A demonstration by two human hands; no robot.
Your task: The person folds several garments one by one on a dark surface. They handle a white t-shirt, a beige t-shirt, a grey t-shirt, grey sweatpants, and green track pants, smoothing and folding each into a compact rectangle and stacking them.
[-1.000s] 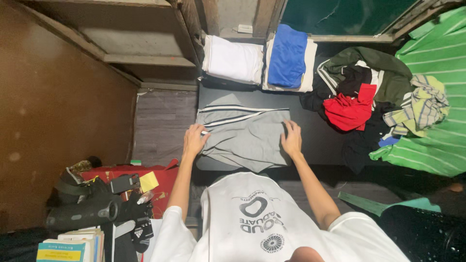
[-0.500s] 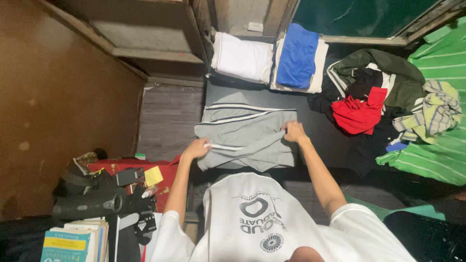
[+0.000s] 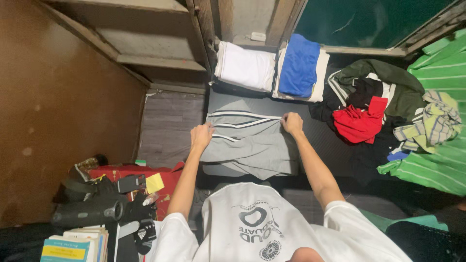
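A grey garment [image 3: 250,145] with dark and white side stripes lies on the dark table [image 3: 320,140], doubled over on itself, and a fold is judged to be in hand. Its left edge is pinched by the left hand [image 3: 201,137], the fingers curled shut on the cloth; its upper right corner is gripped by the right hand [image 3: 292,123], closed likewise on the fabric. Beyond the garment, against the wall, a folded white stack [image 3: 245,66] and a folded blue piece [image 3: 299,65] on white are set side by side. To the right, well apart from the hands, an unsorted heap is seen: a red top [image 3: 359,123], a dark green jacket [image 3: 388,77], a plaid cloth [image 3: 432,121]. For the next move, both held edges would need to be carried together and kept level, so that the stripes are laid straight and no crease is trapped.
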